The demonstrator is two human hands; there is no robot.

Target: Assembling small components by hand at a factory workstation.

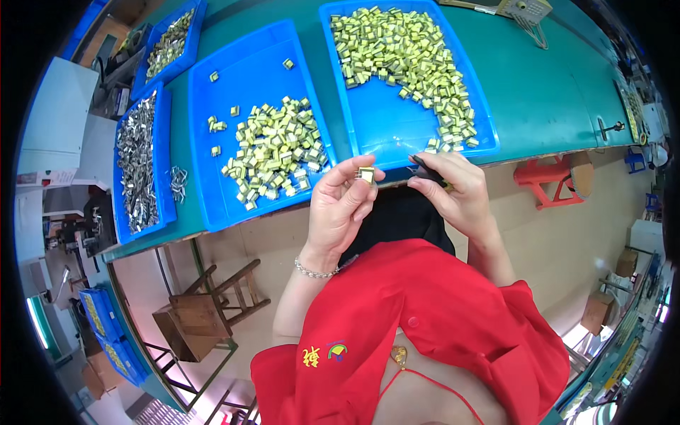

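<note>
Between the thumb and fingers of my left hand (336,209) is a small transformer (366,173), wrapped in yellow tape and with thin metal pins on one side. My right hand (460,188) is closed around a small dark hand tool (422,168) whose pointed tip faces the transformer, a short gap away. Most of the tool is hidden by the fingers, so its exact kind cannot be made out. Both hands are just in front of the table edge, near a blue tray (389,124) heaped with similar yellow parts along its far and right sides.
Another blue tray (248,60) to the left holds a looser pile of yellow parts. Farther left, a narrow blue bin (167,152) is full of metal pieces, with several more beside it on the green table (538,92). A wooden stool (202,319) and red stool (545,180) are on the floor.
</note>
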